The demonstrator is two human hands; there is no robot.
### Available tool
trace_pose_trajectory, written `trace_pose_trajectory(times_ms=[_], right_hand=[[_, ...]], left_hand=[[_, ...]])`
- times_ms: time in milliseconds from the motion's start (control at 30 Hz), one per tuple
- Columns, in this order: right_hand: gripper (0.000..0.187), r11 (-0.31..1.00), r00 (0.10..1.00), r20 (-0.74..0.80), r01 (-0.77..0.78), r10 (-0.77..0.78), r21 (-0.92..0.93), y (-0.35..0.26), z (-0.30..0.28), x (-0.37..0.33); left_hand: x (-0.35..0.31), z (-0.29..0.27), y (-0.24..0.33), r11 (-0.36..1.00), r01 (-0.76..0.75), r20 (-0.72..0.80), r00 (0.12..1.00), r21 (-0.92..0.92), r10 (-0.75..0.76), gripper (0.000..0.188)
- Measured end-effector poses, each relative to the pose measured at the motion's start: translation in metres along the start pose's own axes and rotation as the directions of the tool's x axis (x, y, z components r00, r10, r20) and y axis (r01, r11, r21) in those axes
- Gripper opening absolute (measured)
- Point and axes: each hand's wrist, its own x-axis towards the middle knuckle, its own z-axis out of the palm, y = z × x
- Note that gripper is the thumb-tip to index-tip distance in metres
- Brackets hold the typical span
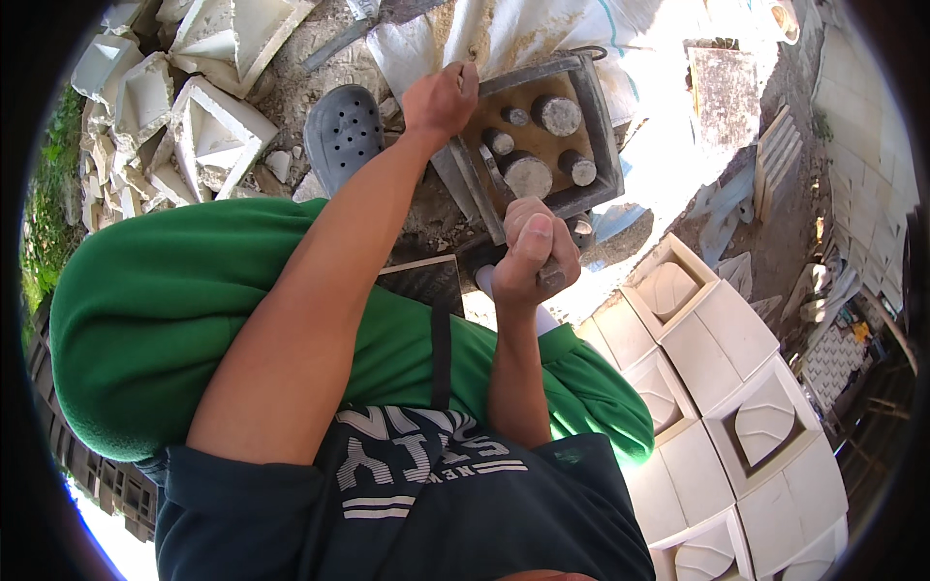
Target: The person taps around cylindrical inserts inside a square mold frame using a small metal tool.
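A dark grey square mould (605, 145) lies tilted in front of me. Several round grey cylinders (557, 115) of different sizes stand up from its brown inner face. At the mould's upper-left corner, my left hand (441, 102) is closed over the rim. My right hand (536, 254) makes a fist at the near edge, wrapped round a tool handle (550, 278) whose blunt end pokes out below the fingers. The tool's other end is hidden by the hand. A thin curved grey strip (492, 172) shows inside the mould near the left wall; whether it belongs to the tool I cannot tell.
Broken white cast pieces (218, 131) are heaped at the far left, beside a grey clog (344, 136) on my foot. White sheeting (542, 34) spreads beyond the mould. Rows of cream square blocks with recesses (712, 373) stand at the right. A weathered board (725, 97) lies farther off.
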Motion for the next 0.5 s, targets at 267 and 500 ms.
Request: trace_pose_trajectory(times_ms=[267, 500], right_hand=[[0.029, 0.998, 0.999, 0.039, 0.029, -0.026, -0.060, -0.003, 0.004, -0.002], [0.028, 0.997, 0.997, 0.039, 0.068, -0.066, -0.029, -0.001, 0.001, 0.000]], left_hand=[[0.002, 0.000, -0.003, 1.000, 0.003, -0.002, 1.000, -0.008, -0.003, 0.040], [0.002, -0.001, -0.001, 0.999, -0.020, -0.006, 1.000, -0.044, 0.019, 0.039]])
